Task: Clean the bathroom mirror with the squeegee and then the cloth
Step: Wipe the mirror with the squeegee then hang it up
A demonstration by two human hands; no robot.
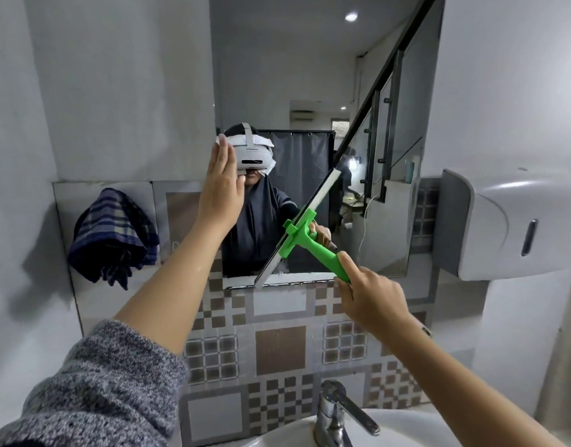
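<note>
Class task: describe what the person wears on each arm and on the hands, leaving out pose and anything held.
The left arm has a grey speckled knit sleeve pushed up, leaving the forearm bare. The right arm shows no sleeve. Both the left hand and the right hand are bare, without gloves.

**Count of things at the mirror**

One mirror [310, 75]. One green squeegee [305, 235], its handle inside the right hand's [371, 298] closed fingers. One checked cloth [114, 233], left of the left hand's [221, 191] straight fingers. One tap [337, 414] and one basin [439, 427], below both hands. One dispenser [510, 224], right of the right-hand fingers.
</note>
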